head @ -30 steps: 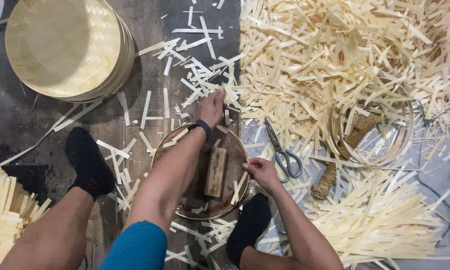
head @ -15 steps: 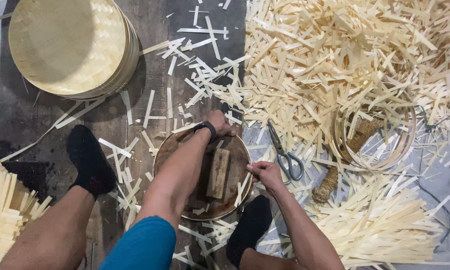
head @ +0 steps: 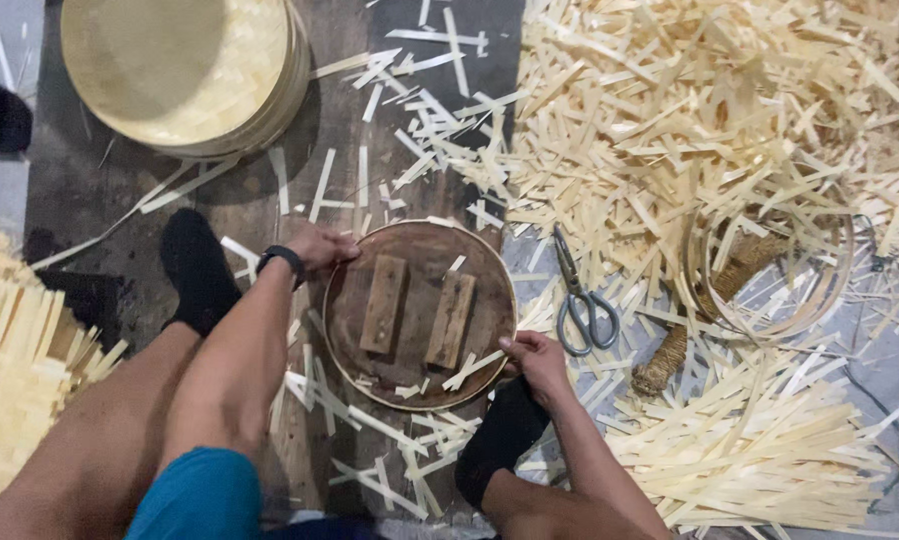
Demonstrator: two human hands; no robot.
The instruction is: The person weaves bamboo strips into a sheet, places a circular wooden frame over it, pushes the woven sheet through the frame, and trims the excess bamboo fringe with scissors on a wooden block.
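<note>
On floor between feet: round dark board [head: 420,315] with two wooden blocks [head: 417,307] on top, thin bamboo hoop at rim.

Bamboo strip heap [head: 730,130] crowds right edge; loose slivers could slide under board, tilt it.

Finished lid stack [head: 185,70] well apart, upper left.

Left hand [head: 320,248] curled on upper-left rim, fingers closed over edge. Right hand [head: 535,358] gripping lower-right rim; sharp strip ends near fingers, cut risk.

Scissors [head: 582,300] just beside right hand, blades shut; careless reach could nick.

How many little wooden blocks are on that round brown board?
2: left rectangular wooden block and right rectangular wooden block, side by side on the round brown wooden board. None seems hidden.
</note>
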